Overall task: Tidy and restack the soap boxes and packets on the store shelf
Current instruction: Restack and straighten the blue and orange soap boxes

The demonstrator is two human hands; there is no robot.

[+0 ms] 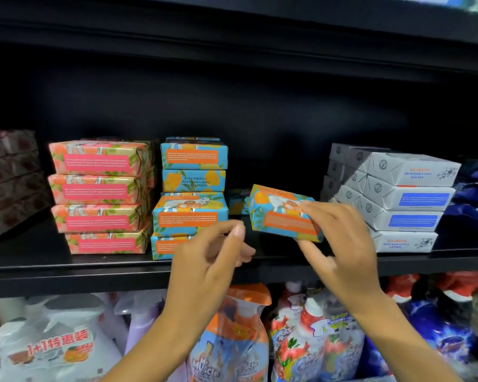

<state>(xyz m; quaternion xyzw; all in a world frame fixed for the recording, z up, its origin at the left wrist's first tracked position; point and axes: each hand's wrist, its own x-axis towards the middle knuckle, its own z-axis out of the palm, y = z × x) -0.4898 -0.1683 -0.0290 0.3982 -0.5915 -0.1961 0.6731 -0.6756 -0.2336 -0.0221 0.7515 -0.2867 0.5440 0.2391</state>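
Closest to me, below the shelf (66,274), sit a spray bottle (238,326) with an orange trigger and a white refill bag (47,346). Above them my left hand (213,257) is raised in front of the shelf edge, fingers curled, thumb and forefinger tips nearly meeting, with nothing in them. My right hand (342,244) grips 1 blue-and-orange soap packet (284,216), thumb on its top face and fingers underneath. The packet is tilted and held just above the shelf board, in the gap between 2 stacks.

To its left stands the blue-and-orange stack (191,199), 4 packets high and a little uneven. Left of that, touching or nearly so, is the pink stack (102,194), also 4 high. To the right of the held packet the white soap boxes (403,199) are piled 4 high, in rows running back. Another blue packet (236,205) lies further back in the gap. Dark blue packets (475,205) fill the far right, red-patterned packets (9,175) the far left.
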